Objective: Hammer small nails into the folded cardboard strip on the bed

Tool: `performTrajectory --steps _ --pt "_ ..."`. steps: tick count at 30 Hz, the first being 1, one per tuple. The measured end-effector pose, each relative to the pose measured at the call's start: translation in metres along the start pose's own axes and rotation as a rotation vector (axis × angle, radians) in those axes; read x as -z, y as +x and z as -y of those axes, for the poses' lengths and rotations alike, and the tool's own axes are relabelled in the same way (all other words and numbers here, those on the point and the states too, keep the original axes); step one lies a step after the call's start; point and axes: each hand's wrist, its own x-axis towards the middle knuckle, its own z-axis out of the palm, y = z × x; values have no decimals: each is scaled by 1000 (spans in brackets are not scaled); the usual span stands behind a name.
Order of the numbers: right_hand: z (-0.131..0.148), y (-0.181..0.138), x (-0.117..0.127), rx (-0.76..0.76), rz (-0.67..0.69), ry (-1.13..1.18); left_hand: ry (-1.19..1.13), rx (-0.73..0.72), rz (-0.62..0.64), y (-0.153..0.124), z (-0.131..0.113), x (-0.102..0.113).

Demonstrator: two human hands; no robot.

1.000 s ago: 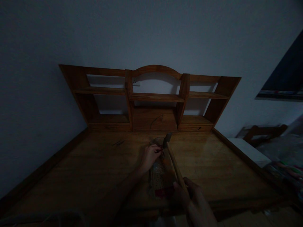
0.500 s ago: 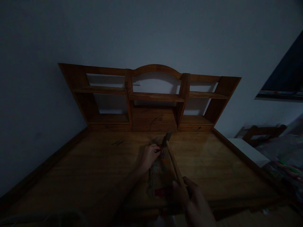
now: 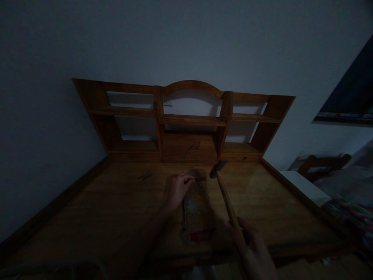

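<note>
My left hand [image 3: 176, 190] pinches a thin red-tipped piece [image 3: 198, 179] and holds it level over the far end of a speckled board [image 3: 197, 210] lying on the wooden desk [image 3: 116, 210]. The board has a red strip at its near end. My right hand [image 3: 253, 249] is wrapped round the wooden handle of a hammer [image 3: 225, 196]. The hammer's dark head [image 3: 218, 168] hangs just right of the red-tipped piece, a little apart from it.
A wooden hutch [image 3: 186, 120] with open shelves and an arched top stands at the desk's back against the pale wall. Two small dark marks or nails [image 3: 145, 176] lie on the desk to the left. A chair back [image 3: 322, 161] and clutter sit at right.
The hammer head has swung to the right, off the board's far end. My right hand shifted right and down. The left hand now holds the red-tipped piece out level.
</note>
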Motion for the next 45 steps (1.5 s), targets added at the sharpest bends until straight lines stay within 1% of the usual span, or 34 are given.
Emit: performTrajectory --steps 2,5,8,12,15,17,20,22,26,29,32,35,40,43,45 --pt "2 4 1 9 4 9 -83 55 17 5 6 -3" --pt "6 10 0 31 22 37 -198 151 120 11 17 -15" --pt "9 18 -3 54 66 68 -233 176 159 14 22 -24" --pt "12 25 -9 66 129 105 -297 199 182 15 21 -30" --pt "15 27 -14 4 178 118 -326 206 178 15 21 -31" --pt "15 28 -18 8 205 115 -309 202 188 15 22 -31" --pt "11 31 -24 41 205 85 -216 186 193 14 23 -31" --pt "10 32 -27 44 192 76 -145 150 186 13 23 -30" --pt "14 28 -31 39 164 104 -67 120 197 12 20 -28" --pt "19 26 -31 39 195 134 -108 109 181 11 16 -27" --pt "20 27 -32 86 282 127 -210 102 169 10 15 -28" --pt "18 29 -32 90 345 116 -263 132 165 12 18 -31" --pt "21 28 -32 97 345 139 -269 220 141 14 25 -35" --pt "22 28 -32 132 326 126 -226 223 138 13 23 -34" --pt "21 29 -33 151 342 120 -209 218 144 13 22 -33"
